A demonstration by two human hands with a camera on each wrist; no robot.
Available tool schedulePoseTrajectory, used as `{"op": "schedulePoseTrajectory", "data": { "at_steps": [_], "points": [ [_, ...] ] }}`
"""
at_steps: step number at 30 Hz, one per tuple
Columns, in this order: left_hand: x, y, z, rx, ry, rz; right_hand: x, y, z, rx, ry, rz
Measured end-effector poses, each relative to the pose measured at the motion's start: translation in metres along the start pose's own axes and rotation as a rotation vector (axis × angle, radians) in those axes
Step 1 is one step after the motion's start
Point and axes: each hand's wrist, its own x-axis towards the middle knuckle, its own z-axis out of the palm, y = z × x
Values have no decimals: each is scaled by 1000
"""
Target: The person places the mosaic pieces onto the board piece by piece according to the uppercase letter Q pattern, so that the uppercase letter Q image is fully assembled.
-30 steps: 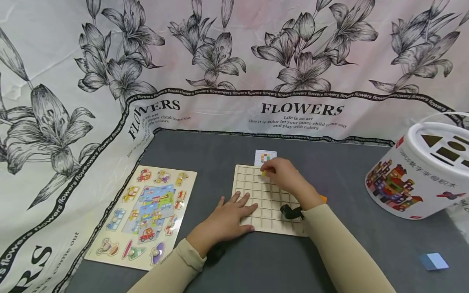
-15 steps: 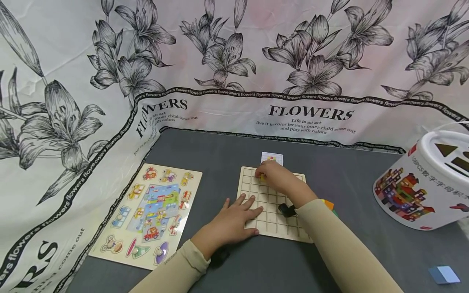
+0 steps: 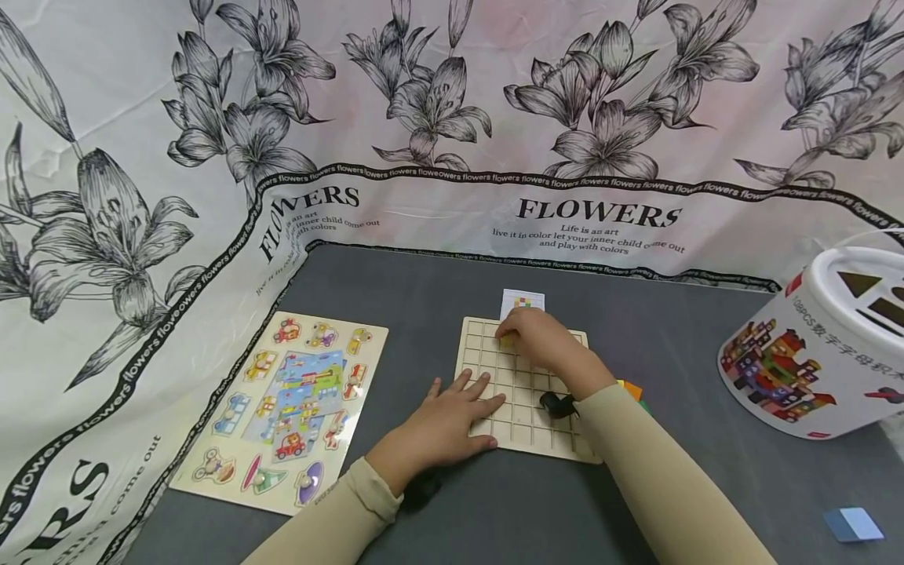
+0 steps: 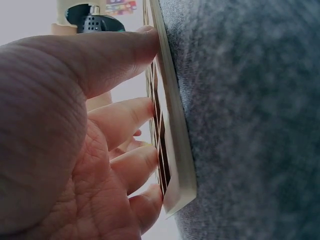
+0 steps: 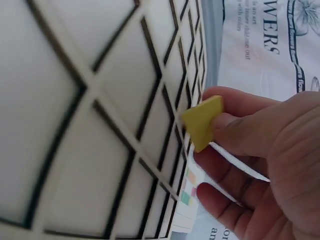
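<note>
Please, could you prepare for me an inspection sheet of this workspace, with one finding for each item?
Surface: grey table.
Job's things: grid board lying flat; yellow tile; pattern card at the board's far edge.
Clutter: puzzle board on the left; bucket and blue block on the right; orange block beside the right sleeve.
Hands: left hand, fingers spread, rests on the grid board; right hand pinches the yellow tile at its far part.
Cables: nothing seen.
Surroundings: flower-print sheet behind and at left.
</note>
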Motion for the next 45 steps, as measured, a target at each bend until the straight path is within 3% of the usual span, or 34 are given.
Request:
{"op": "schedulePoseTrajectory", "data": {
  "at_steps": [8, 15, 29, 39, 45],
  "points": [
    [0, 2, -2, -15, 1, 8, -1, 5, 2, 16, 1, -49],
    [0, 3, -3, -11, 7, 4, -6, 5, 1, 31, 17, -11],
    [-1, 1, -3, -14, 3, -4, -9, 6, 7, 28, 50, -46],
    [1, 0, 0, -16, 1, -5, -10, 5, 8, 28, 86, -3],
    [-1, 0, -1, -16, -1, -8, -11, 5, 7, 17, 58, 7]
  ]
}}
